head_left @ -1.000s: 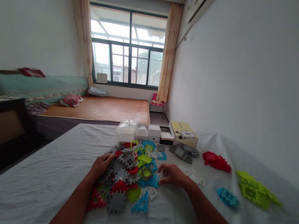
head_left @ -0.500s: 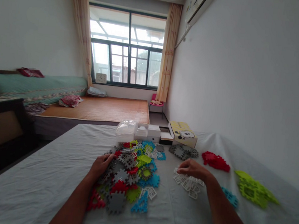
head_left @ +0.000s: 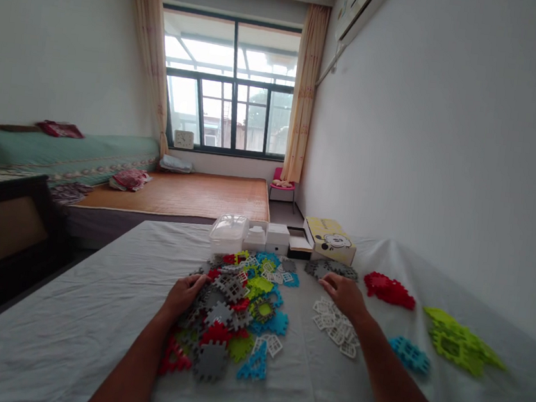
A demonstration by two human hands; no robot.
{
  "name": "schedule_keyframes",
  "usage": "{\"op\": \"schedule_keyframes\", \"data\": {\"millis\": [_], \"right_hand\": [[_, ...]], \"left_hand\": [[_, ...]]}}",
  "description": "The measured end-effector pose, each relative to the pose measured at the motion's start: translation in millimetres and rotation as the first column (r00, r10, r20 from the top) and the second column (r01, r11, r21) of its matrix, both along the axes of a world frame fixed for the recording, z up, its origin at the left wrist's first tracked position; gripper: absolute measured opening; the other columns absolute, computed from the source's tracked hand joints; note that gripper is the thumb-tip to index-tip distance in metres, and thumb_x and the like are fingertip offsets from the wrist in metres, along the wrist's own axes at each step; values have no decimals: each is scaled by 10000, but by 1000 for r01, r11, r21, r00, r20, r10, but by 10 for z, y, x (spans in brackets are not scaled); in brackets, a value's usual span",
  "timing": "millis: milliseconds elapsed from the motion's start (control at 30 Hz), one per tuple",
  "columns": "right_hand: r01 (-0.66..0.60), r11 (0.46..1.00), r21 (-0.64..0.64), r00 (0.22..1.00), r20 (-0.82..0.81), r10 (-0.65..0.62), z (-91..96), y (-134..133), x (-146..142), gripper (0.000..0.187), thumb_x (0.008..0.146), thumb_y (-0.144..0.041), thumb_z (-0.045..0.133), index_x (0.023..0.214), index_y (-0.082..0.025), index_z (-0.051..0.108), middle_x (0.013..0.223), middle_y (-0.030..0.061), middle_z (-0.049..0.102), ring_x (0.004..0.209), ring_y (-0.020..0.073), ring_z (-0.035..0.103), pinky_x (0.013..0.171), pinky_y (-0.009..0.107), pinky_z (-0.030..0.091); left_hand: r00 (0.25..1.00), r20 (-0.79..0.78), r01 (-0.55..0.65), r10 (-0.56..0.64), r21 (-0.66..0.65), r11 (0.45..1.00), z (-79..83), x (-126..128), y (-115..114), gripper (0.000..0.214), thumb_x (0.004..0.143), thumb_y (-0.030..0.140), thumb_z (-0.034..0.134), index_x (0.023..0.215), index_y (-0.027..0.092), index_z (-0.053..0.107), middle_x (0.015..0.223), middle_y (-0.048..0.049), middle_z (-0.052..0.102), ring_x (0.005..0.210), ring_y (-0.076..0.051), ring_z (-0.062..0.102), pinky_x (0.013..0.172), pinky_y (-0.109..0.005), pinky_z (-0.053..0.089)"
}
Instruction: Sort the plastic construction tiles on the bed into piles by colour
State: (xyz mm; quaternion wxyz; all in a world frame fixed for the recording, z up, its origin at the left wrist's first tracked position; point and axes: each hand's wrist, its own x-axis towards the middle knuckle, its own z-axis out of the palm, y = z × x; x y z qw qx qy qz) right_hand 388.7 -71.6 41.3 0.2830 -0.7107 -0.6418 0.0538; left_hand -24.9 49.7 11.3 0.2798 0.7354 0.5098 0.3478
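Note:
A mixed pile of toothed plastic building pieces (head_left: 217, 314) in grey, red, green, blue and white lies on the cloth. At its left edge rests my left hand (head_left: 187, 291), fingers curled together against the grey pieces; whether one is pinched there is hidden. My right hand (head_left: 347, 294) hovers between a small heap of white lattice window pieces (head_left: 334, 325) and a heap of grey pieces (head_left: 330, 270). Its thumb and fingers look slightly apart, and nothing shows between them. Blue pieces (head_left: 409, 354) lie beside my right forearm.
Red pieces (head_left: 388, 289) and green pieces (head_left: 462, 342) are grouped at the right. Along the far edge stand a clear plastic container (head_left: 228, 234), a white box (head_left: 277, 237), an open black-and-white box (head_left: 299, 243) and a yellow cartoon box (head_left: 331, 239). A white wall borders the right side.
My right hand has lifted off the white lattice pieces and moved slightly away from me, toward the grey heap. The left hand stays at the pile's edge. The view has shifted slightly.

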Motion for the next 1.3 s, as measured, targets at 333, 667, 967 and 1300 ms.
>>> {"op": "schedule_keyframes", "data": {"millis": [333,667,967,1300], "right_hand": [[-631,776,-5,775,-37,631,-60,-80,-1150,361,808,-442,543,1162,-377,566,1231,-7,558,1101,224,505,956,310,379],[-297,936,191,932,-154,327,-108,134,-767,356,850,-492,407,991,-276,653,969,55,649,885,205,597,795,309,465],[460,870,175,841,-402,-363,-435,201,593,469,789,-503,416,1041,-127,538,832,120,661,650,193,622,602,308,492],[317,904,287,935,-255,-247,-371,277,264,368,808,-346,405,1062,-140,574,1068,129,621,916,213,586,847,339,441]], "left_hand": [[1000,13,8,-8,-6,1000,-11,-4,12,490,755,555,426,861,170,710,819,-2,710,827,-210,611,713,-224,428],[1000,10,5,-5,-11,1000,-22,-13,29,479,760,546,427,872,175,708,839,-11,714,852,-222,617,731,-245,435],[1000,7,7,-7,4,1000,-25,-21,40,458,766,531,440,868,178,713,864,-6,718,865,-222,624,738,-235,431],[1000,-15,18,-18,10,1000,-64,-35,68,470,786,532,417,887,176,707,841,-5,715,848,-218,620,720,-235,426]]}}
